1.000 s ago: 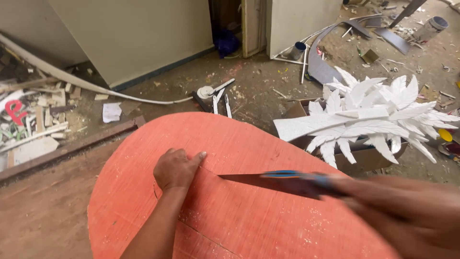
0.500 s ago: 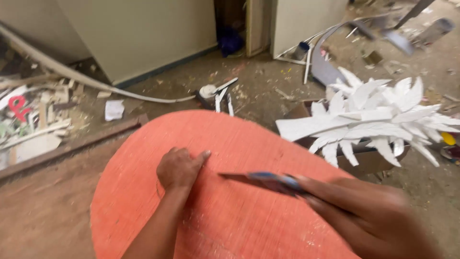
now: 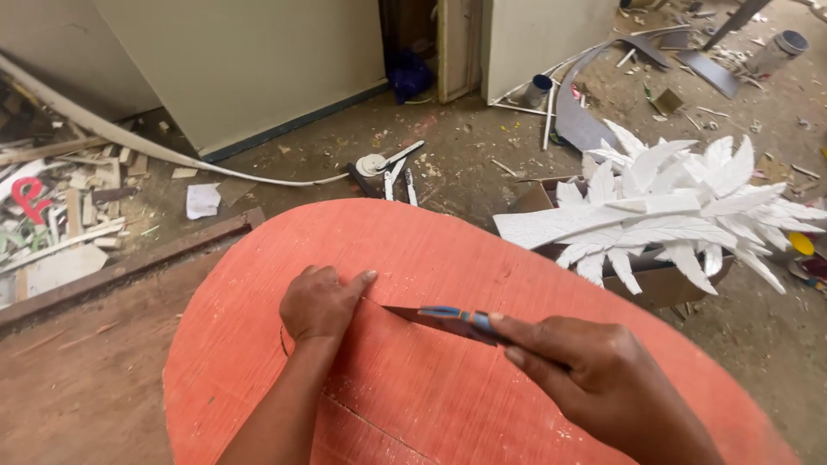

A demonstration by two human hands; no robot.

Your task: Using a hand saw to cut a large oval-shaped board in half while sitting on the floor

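While the round red board (image 3: 431,258) lies flat across the near middle of the scene, its painted face is pressed by the left hand (image 3: 319,303), which is curled into a loose fist, knuckles down, with the thumb stretched out toward the right along the surface. Nothing is seen pinched in that hand; it only rests on the board. A utility knife (image 3: 448,319) with a blue-marked grey body is gripped by the right hand (image 3: 594,379) at near right, fingers closed firmly around the handle. The blade is pointed left, and its tip is held just beside the left thumb, low against the red face; whether the tip touches the surface cannot be told. A thin scored line is noted on the board near the left wrist. Beyond the board's right edge, a cardboard box (image 3: 663,280) is seen on the floor, topped by a heap of white feather-shaped cutouts (image 3: 680,207). Farther off, at the far middle, a small pair of pliers (image 3: 398,182) is recorded on the dusty floor. Wood scraps (image 3: 60,215) are piled at far left.
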